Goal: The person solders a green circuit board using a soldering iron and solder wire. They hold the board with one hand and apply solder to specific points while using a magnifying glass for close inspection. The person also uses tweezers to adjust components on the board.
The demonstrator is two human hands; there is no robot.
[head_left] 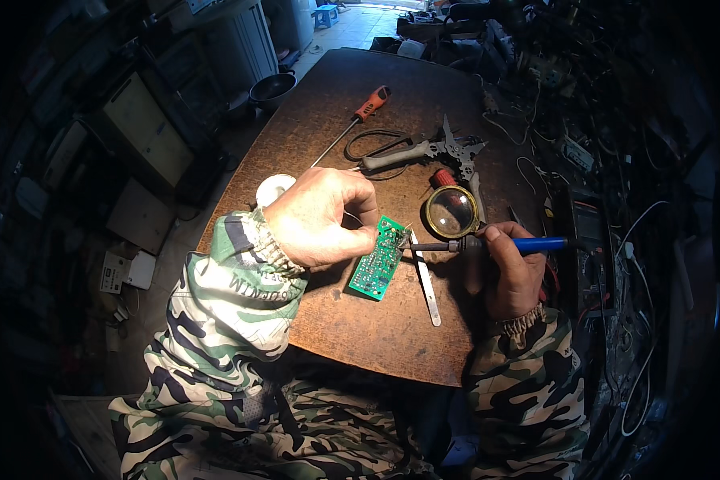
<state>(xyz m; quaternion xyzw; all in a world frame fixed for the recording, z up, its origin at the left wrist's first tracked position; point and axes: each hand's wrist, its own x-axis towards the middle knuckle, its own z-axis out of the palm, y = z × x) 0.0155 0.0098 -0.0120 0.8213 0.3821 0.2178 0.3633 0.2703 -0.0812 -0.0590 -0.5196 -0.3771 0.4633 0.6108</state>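
A green circuit board [370, 274] lies tilted near the middle of the table, its face crowded with small parts and solder points. My left hand [325, 214] is closed in a pinch at the board's upper left edge; what its fingertips hold is hidden. My right hand [514, 270] grips a soldering iron [539, 245] with a blue handle. The iron's dark shaft points left, and its tip meets the board's right side. Silver tweezers [426, 288] lie just right of the board, partly under the iron. A round magnifier [451, 211] with a brass-coloured rim sits above the iron.
A white spool [274, 190] stands by my left wrist. Farther off lie an orange-handled screwdriver [370, 106], grey-handled pliers [398, 156] and a small red cylinder [443, 178]. Cables and a dark meter-like device [587, 216] crowd the right side. A dark pan [273, 90] is beyond the left edge.
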